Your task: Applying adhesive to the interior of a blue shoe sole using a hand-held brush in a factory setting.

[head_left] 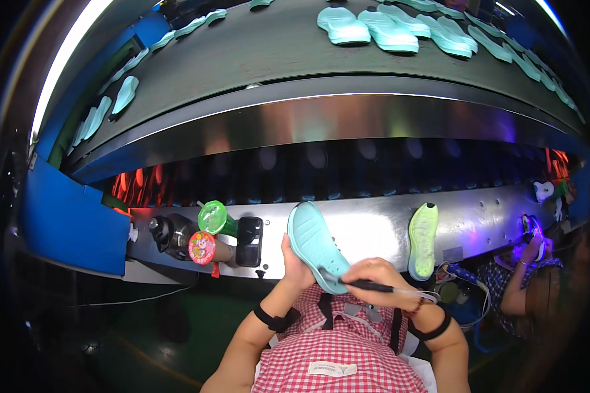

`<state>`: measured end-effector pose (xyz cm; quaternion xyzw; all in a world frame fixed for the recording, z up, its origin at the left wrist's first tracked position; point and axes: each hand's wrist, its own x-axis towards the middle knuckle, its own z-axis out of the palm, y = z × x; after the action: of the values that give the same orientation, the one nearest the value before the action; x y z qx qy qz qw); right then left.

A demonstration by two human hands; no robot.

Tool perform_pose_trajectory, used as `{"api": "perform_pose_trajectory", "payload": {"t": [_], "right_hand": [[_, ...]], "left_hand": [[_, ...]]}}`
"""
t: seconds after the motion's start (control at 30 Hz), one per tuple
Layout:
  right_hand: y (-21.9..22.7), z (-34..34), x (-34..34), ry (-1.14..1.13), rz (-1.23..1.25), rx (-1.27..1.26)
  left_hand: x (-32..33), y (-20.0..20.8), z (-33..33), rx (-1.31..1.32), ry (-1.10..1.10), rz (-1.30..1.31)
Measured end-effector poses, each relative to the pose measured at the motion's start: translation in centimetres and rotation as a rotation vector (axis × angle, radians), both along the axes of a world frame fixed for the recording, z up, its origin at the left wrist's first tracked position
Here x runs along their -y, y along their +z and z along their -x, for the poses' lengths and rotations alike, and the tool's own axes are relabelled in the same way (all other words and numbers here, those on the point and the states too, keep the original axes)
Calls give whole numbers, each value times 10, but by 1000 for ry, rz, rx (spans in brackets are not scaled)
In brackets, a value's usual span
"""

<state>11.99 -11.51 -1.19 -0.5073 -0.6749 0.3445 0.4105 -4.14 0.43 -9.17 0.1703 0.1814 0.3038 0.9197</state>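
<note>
A light-blue shoe sole (313, 239) is tilted up in front of me, just over the near edge of the metal ledge. My left hand (296, 268) grips its left side, the fingers partly hidden behind it. In my right hand (380, 278) is a slim tool with a black handle (368, 285), a pale cord running back over the wrist. Its narrow tip touches the heel end of the sole; the exact kind of tip is too small to make out. A yellow-green shoe sole (423, 242) lies on the ledge to the right of my hands.
On the metal ledge (380, 226) stand a dark bottle (172, 236), a green-lidded cup (215, 219), a cup with a red patterned lid (203, 247) and a phone (249, 241). Beyond runs a conveyor belt (268, 49) carrying several light-blue soles. Another person's hands (536, 249) work at far right.
</note>
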Motion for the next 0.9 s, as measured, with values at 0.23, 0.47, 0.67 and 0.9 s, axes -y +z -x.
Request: {"api": "perform_pose_trajectory", "payload": {"t": [0.23,0.47,0.67,0.9], "right_hand": [[29,-5,-6,-381,204,-574],[37,2,3,-186,51,-577],[41,-2,6,214,-186,-208],[44,-7,10,215,-231,-187]], "left_hand": [[24,20,-7,196,-225,132],[17,39,-5,210,-150,-30],[7,52,-4,208,-6,-192],[0,76,-3,239,376,-206]]}}
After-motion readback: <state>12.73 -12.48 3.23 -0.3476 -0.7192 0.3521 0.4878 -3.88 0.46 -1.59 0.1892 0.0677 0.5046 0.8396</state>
